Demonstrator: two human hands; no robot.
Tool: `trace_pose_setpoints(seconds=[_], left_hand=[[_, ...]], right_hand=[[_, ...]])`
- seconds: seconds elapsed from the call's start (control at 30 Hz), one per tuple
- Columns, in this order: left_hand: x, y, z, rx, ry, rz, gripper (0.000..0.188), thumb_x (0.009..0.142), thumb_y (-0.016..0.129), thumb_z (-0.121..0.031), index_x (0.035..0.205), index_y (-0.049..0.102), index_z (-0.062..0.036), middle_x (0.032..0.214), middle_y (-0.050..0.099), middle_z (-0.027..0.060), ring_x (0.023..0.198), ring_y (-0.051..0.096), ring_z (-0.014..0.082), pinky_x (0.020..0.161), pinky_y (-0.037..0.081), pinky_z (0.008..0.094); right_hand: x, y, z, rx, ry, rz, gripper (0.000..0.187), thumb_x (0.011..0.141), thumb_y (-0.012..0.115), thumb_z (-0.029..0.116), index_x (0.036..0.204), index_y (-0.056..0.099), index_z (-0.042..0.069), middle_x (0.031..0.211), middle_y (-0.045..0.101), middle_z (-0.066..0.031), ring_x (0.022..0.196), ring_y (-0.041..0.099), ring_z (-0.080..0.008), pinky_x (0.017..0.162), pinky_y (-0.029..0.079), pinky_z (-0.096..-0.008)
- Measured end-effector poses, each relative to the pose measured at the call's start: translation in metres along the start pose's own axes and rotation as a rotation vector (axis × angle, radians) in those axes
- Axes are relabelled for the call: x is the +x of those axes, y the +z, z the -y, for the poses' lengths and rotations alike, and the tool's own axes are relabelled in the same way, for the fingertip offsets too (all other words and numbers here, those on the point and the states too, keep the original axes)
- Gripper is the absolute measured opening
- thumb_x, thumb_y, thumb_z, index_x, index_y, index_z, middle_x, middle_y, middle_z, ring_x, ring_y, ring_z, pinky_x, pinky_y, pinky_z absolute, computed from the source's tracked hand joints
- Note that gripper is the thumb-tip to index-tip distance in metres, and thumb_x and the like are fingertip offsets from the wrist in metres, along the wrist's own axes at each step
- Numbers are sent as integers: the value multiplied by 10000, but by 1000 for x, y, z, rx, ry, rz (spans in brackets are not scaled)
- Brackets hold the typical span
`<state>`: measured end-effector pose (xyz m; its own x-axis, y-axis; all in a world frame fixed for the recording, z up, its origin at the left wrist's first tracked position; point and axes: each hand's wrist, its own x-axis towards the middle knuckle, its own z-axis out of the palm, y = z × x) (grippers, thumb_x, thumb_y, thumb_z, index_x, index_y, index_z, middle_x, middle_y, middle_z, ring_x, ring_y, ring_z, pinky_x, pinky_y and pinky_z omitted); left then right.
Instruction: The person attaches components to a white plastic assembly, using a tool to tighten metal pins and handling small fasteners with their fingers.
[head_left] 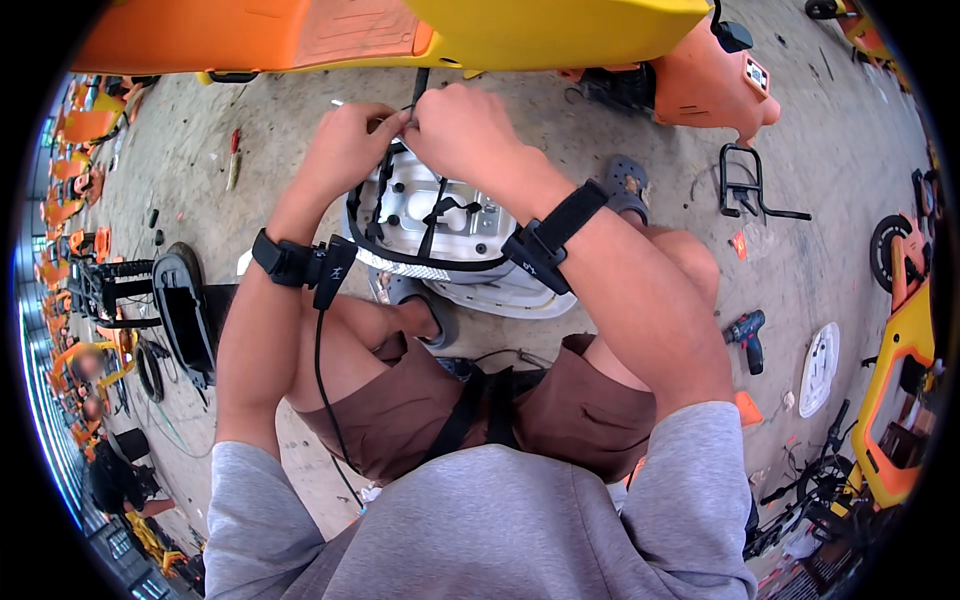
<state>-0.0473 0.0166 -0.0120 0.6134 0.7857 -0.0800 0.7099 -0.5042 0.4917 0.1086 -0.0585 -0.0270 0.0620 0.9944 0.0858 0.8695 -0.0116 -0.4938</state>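
My left hand (355,148) and my right hand (458,128) meet just below a large yellow and orange vehicle body (560,32). Both have their fingers pinched together on a thin black cable (421,84) that comes down from under the body. The end between my fingertips is mostly hidden. Below my hands, between my legs, a rounded white and silver part (405,207) with a black rim rests on another white panel (505,296). Black wires and a tied black strap (445,210) lie across its face.
A red-handled tool (234,160) lies on the concrete floor (270,120) to the left, near a black open housing (182,300). On the right are a black metal bracket (742,180), a cordless drill (746,338) and a white oval panel (821,370). Vehicle bodies line both sides.
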Motion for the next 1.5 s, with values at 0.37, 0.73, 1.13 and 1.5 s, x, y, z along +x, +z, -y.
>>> trace_pose_setpoints(seconds=[0.37, 0.73, 1.13, 1.5], left_hand=[[1, 8, 10, 39, 15, -112, 551, 911, 637, -92, 1440, 487, -58, 1023, 720, 241, 1034, 690, 380, 877, 521, 437], [-1, 5, 16, 338, 324, -285, 224, 894, 654, -91, 1093, 744, -38, 1006, 714, 208, 1005, 677, 371, 879, 512, 423], [2, 12, -1, -23, 49, -66, 305, 919, 640, -220, 1122, 710, -4, 952, 724, 226, 896, 693, 401, 815, 535, 441], [1, 2, 3, 51, 186, 24, 358, 869, 680, -63, 1224, 689, -20, 1154, 705, 219, 1073, 670, 372, 936, 507, 415]], right_hand=[[0, 1, -3, 170, 17, 196, 303, 896, 630, 297, 1050, 761, 72, 914, 732, -193, 882, 695, -387, 831, 550, -482], [-1, -1, -10, -147, -3, -58, 180, 857, 662, 202, 848, 769, 57, 854, 743, -174, 846, 734, -332, 721, 563, -456], [-10, 3, 11, 70, 14, 181, 262, 817, 673, 274, 916, 773, 52, 934, 751, -182, 901, 734, -335, 789, 579, -442], [-5, 2, -20, -41, -14, -182, 279, 871, 699, 335, 931, 781, 75, 901, 734, -174, 880, 711, -362, 759, 559, -466]])
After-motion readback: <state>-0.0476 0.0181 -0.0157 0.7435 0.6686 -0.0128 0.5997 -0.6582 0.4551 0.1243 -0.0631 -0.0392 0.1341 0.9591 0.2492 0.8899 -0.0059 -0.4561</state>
